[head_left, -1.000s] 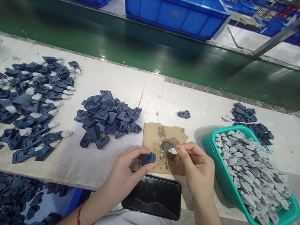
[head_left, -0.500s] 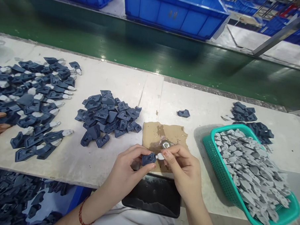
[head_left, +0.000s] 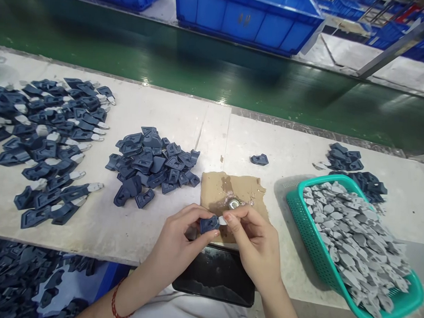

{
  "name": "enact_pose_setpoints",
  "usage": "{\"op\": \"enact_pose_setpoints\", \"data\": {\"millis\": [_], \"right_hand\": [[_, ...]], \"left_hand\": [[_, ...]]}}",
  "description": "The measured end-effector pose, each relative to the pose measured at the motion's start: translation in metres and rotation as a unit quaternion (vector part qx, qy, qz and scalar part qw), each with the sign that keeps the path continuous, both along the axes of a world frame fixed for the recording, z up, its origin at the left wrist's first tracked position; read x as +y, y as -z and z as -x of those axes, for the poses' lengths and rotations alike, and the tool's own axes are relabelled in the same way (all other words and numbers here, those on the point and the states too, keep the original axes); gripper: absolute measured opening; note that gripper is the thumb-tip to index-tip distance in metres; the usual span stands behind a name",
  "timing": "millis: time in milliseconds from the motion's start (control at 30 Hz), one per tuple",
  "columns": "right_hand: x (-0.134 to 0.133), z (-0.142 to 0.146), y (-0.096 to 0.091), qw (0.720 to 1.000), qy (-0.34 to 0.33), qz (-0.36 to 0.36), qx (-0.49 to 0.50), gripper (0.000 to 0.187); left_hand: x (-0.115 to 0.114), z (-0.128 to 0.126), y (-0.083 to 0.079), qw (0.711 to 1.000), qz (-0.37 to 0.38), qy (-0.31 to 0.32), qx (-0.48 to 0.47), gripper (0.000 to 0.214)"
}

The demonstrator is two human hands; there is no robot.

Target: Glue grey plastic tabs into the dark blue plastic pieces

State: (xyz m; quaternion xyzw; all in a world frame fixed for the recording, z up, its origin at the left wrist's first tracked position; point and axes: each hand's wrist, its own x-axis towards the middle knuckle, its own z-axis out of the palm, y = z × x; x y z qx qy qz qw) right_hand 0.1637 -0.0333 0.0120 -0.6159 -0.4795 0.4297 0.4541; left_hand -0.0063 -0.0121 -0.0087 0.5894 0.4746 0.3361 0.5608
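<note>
Pinched between thumb and fingers of the left hand (head_left: 181, 230): 1 dark blue piece (head_left: 208, 224), over the near part of the brown cardboard (head_left: 214, 182). Gripped in the fingertips of the right hand (head_left: 255, 240): 1 pale grey piece (head_left: 222, 220), meeting the right end of the dark blue piece; cannot tell how deeply inserted. Hands close together, clamped on 1 piece apiece. Probably light and stiff, like moulded plastic, hardly fragile; perhaps slippery if wet. Best held by the outer edges of the dark blue piece and the free end of the pale grey piece. Just beyond, on the cardboard, a small round dish (head_left: 234, 203) amid wet-looking stains; on the near side, a dark-screened phone (head_left: 216, 276), no brand readable. To the left, a heap of dark blue pieces (head_left: 148, 161), then many joined pieces (head_left: 51, 149). To the right, a teal basket (head_left: 309, 236) of pale grey pieces (head_left: 355, 249). Farther off, past a green surface (head_left: 188, 69), a blue bin (head_left: 218, 18) with a yellowish mark, too blurred to read.
</note>
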Motion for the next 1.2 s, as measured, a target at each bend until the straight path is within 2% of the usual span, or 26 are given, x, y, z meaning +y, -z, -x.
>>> {"op": "enact_pose_setpoints", "data": {"millis": [367, 467, 533, 667, 767, 867, 1000, 1100, 1167, 1200], "right_hand": [[0.001, 0.006, 0.000, 0.998, -0.043, 0.026, -0.021, 0.031], [0.004, 0.003, -0.002, 0.996, -0.055, -0.017, -0.075, 0.028], [0.006, -0.001, -0.006, 0.982, -0.076, -0.068, -0.156, 0.026], [0.010, -0.005, -0.012, 0.934, -0.150, -0.128, -0.298, 0.036], [0.011, -0.004, -0.013, 0.915, -0.183, -0.120, -0.338, 0.038], [0.010, -0.002, -0.012, 0.915, -0.193, -0.093, -0.343, 0.037], [0.005, -0.003, -0.016, 0.928, -0.179, -0.083, -0.315, 0.039], [0.000, -0.016, -0.026, 0.942, -0.156, -0.084, -0.287, 0.037], [-0.003, -0.036, -0.033, 0.945, -0.077, -0.088, -0.304, 0.031], [-0.004, -0.049, -0.035, 0.938, -0.011, -0.087, -0.335, 0.027]], "left_hand": [[0.000, 0.001, -0.003, 0.999, 0.038, 0.017, -0.001, 0.020], [0.001, 0.001, -0.006, 0.997, 0.070, 0.020, -0.019, 0.024], [0.001, 0.002, -0.008, 0.995, 0.091, 0.026, -0.040, 0.027], [0.001, 0.004, -0.011, 0.992, 0.106, 0.042, -0.050, 0.029], [0.000, 0.005, -0.011, 0.993, 0.103, 0.051, -0.035, 0.030], [0.000, 0.005, -0.011, 0.994, 0.095, 0.056, -0.015, 0.030], [0.002, 0.003, -0.011, 0.995, 0.089, 0.050, -0.016, 0.024], [0.001, 0.005, -0.012, 0.996, 0.068, 0.032, -0.043, 0.019], [-0.001, 0.012, -0.014, 0.999, 0.007, 0.005, -0.038, 0.013], [-0.002, 0.019, -0.016, 0.999, -0.036, -0.015, -0.022, 0.010]]}}
